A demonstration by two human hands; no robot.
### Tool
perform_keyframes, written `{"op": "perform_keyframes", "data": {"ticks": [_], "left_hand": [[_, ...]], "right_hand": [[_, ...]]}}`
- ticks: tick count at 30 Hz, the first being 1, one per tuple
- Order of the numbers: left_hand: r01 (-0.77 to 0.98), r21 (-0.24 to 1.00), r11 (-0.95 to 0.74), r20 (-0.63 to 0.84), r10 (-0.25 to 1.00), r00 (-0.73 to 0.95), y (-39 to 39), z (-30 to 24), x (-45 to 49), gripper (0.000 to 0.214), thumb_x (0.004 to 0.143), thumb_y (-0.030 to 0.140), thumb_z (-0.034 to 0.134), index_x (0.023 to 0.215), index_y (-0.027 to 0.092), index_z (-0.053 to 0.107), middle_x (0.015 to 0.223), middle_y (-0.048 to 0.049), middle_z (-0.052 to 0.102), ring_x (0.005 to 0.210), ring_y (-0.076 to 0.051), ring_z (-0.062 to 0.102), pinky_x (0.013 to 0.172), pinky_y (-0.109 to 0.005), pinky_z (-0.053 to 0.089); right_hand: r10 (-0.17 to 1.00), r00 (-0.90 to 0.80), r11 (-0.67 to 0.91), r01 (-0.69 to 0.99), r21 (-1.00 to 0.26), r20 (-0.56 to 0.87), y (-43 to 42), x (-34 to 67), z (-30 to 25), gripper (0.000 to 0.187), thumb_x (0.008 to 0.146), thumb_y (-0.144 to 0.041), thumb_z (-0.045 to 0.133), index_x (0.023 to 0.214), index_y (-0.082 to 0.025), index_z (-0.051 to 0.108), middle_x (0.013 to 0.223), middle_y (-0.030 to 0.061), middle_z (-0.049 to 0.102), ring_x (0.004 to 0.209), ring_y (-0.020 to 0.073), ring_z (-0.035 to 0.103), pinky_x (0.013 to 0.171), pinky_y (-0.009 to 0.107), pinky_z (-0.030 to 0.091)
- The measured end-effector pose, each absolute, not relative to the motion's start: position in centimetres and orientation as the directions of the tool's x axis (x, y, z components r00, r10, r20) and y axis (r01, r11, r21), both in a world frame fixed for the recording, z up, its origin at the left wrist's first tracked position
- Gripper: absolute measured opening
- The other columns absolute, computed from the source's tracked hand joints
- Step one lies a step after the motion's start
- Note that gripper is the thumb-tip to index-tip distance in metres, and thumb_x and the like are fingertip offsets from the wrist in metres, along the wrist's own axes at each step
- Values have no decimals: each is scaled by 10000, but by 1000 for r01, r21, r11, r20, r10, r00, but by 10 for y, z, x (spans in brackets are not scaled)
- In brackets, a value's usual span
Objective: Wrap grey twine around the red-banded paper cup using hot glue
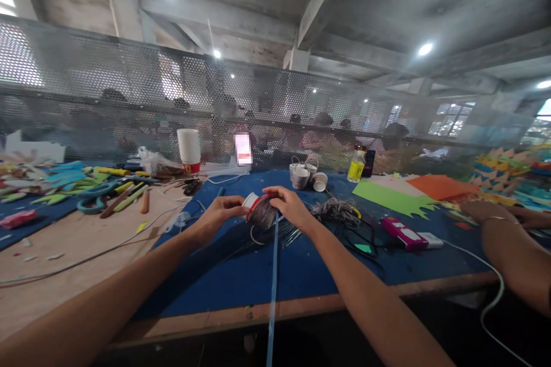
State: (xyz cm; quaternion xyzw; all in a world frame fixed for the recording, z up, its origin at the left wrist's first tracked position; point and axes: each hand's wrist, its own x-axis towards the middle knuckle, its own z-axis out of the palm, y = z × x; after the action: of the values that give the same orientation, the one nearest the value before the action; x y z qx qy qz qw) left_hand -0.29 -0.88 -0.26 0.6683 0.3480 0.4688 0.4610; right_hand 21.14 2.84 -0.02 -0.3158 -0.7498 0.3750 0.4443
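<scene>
worktable (64,246): long wooden bench, craft bits all over; a blue mat (310,275) covers the middle
other arm (512,252): rests at the right edge; someone else's, not the wearer's
right hand (289,205): curled over the wrapped end of the paper cup; fingers closed on it
left hand (219,212): curled too; fingertips pinch the white rim end
paper cup (259,211): sideways between both hands, just above the mat; wound in grey thread; probably light and easy to crush, so grip rim and base gently
blue strip (272,287): hangs from the cup toward the wearer; looks floppy and slippery
</scene>
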Motion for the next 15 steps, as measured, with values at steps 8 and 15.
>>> {"op": "perform_keyframes", "data": {"ticks": [8,15], "left_hand": [[75,937,-340,301,901,313,-9,-1,-3,165,750,331,693,730,170,725,715,-23,680,710,-180,582,732,-282,424],[115,930,-348,320,924,209,-8,0,-4,166,753,342,685,764,185,737,764,-15,706,759,-192,601,767,-278,422]], "right_hand": [[788,-351,598,238,-765,507,31,212,-3,210,812,-215,561,992,-159,652,922,41,673,842,131,627,813,275,493],[755,-253,655,265,-707,605,30,213,-2,190,824,-264,540,976,-179,617,856,18,643,770,134,607,754,270,499]]}}
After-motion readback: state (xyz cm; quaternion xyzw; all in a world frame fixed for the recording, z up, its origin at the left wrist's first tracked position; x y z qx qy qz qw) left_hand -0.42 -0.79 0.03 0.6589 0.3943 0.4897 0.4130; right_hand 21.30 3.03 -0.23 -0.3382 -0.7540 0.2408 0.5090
